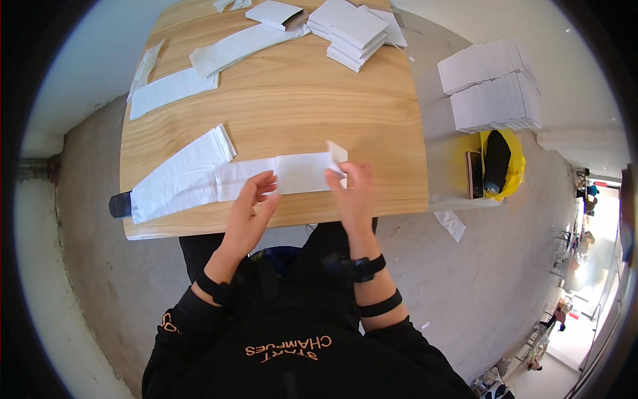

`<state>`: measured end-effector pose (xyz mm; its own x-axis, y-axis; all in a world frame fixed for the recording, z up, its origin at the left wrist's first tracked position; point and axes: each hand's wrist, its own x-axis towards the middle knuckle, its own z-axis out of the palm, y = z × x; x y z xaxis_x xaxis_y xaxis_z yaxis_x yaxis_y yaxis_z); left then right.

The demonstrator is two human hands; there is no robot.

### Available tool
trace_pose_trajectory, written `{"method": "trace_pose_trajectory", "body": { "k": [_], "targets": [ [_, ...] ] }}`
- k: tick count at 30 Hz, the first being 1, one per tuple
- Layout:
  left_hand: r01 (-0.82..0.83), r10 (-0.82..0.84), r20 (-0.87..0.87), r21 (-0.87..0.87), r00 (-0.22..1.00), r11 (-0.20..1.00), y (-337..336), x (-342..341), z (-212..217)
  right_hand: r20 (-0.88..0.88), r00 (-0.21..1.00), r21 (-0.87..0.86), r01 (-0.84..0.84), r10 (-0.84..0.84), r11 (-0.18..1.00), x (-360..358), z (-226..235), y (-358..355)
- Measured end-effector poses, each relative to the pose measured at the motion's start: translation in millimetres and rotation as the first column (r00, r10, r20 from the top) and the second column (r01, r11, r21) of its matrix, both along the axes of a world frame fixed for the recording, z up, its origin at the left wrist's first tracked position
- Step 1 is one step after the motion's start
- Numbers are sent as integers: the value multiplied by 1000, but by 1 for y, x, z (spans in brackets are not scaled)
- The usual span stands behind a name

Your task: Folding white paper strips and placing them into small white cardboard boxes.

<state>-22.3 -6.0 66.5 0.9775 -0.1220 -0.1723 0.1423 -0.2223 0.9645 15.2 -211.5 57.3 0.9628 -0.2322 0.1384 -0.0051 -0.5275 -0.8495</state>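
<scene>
A flat white box (302,174) lies near the table's front edge, with a small flap standing up at its right end. At that end my right hand (355,193) pinches the box's edge between thumb and fingers. My left hand (249,209) hovers by the box's left end, its fingers bent and apart with nothing between them. A stack of thin white plastic bags (183,173) spreads from the left, and one bag's end reaches up to the box. A dark object (120,205) sits at the stack's left end.
More white bags (174,90) lie at the table's far left. Several white boxes (352,30) are piled at the far right, near one with an open end (276,14). Right of the table stand box stacks (492,86), a phone (474,174) and a yellow bag (512,163).
</scene>
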Motion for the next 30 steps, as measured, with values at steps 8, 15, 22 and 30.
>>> {"method": "trace_pose_trajectory", "body": {
  "k": [8,15,22,30],
  "targets": [
    [73,-119,-155,-277,981,958,-17,18,8,38,986,-227,-151,163,962,-8,-16,40],
    [-14,-25,-260,-145,965,989,-17,22,-13,9,963,-253,-259,270,932,-8,-21,39],
    [-90,49,-332,-109,942,990,-12,26,-20,-26,998,32,-57,58,998,-4,-29,-9],
    [-92,46,-339,-121,940,988,-10,29,-26,-77,989,-99,-134,127,986,5,-44,-24]
  ]
}}
